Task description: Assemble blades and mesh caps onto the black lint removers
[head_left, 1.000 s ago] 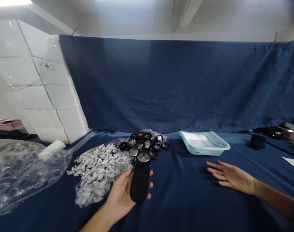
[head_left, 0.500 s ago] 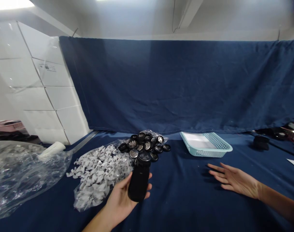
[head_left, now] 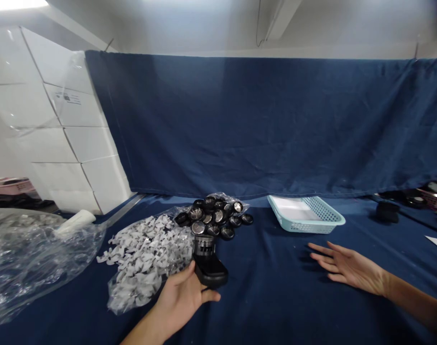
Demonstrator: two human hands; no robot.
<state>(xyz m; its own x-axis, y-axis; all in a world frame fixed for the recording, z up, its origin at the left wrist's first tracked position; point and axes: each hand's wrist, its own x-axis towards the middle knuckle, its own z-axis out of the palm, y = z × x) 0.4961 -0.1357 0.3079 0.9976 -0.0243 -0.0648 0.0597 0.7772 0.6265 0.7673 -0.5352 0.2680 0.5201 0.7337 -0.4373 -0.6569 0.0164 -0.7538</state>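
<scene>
My left hand [head_left: 184,294] holds a black handheld shaver [head_left: 209,268] between thumb and fingers, low over the blue cloth. The shaver is tilted, with its ribbed round neck toward the pile behind it. That pile is of several round black caps with silvery mesh faces [head_left: 218,216], lying partly on clear plastic. Left of the shaver, small white plastic pieces [head_left: 151,247] are heaped on a clear bag. My right hand [head_left: 351,268] hovers or rests at the right, palm turned up, fingers spread, holding nothing.
A light blue basket [head_left: 311,226] with a white sheet inside stands beyond my right hand. Clear plastic bags [head_left: 35,268] spread at the left, with a white roll [head_left: 76,221]. White boxes [head_left: 71,143] are stacked behind them. A blue curtain [head_left: 275,124] hangs at the back.
In my left hand the shaver has turned from upright, face toward me, to a tilted side-on pose, and my fingers have shifted on it. My right hand has barely moved.
</scene>
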